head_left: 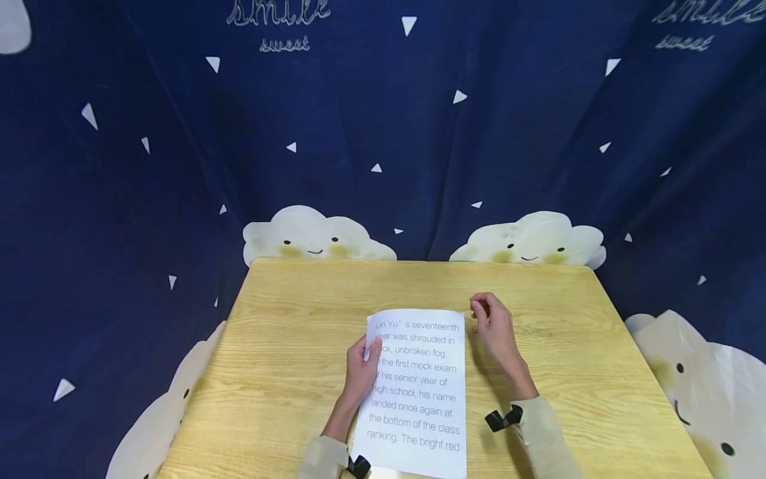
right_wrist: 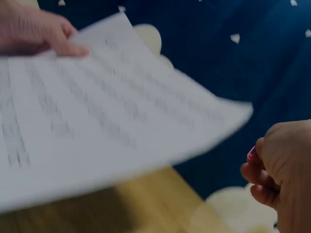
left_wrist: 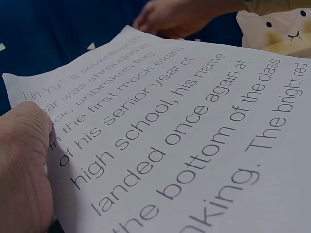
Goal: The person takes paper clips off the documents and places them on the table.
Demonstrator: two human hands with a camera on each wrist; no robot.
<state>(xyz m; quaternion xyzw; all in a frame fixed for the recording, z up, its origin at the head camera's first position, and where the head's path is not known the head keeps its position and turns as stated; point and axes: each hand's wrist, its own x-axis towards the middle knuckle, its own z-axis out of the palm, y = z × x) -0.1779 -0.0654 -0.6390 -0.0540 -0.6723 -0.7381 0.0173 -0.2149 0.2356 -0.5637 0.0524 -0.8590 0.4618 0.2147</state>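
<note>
Printed paper (head_left: pixel 419 392) is held up above the wooden table, its large black text facing up. My left hand (head_left: pixel 362 369) grips it by the left edge, thumb on top; the fingers beneath are hidden. In the left wrist view the thumb (left_wrist: pixel 26 121) presses beside the first lines. Whether it is one sheet or a stack I cannot tell. Just off the paper's upper right corner, my right hand (head_left: pixel 495 329) pinches a small pink loop, seemingly a paper clip (right_wrist: pixel 251 154), mostly covered by the fingertips. The right hand and paper are apart.
The light wooden table (head_left: pixel 287 319) lies under both hands. Dark blue cloth (head_left: pixel 359 120) with white triangles and smiling clouds hangs behind and at the sides. Black straps (head_left: pixel 504 418) with cameras sit at both wrists.
</note>
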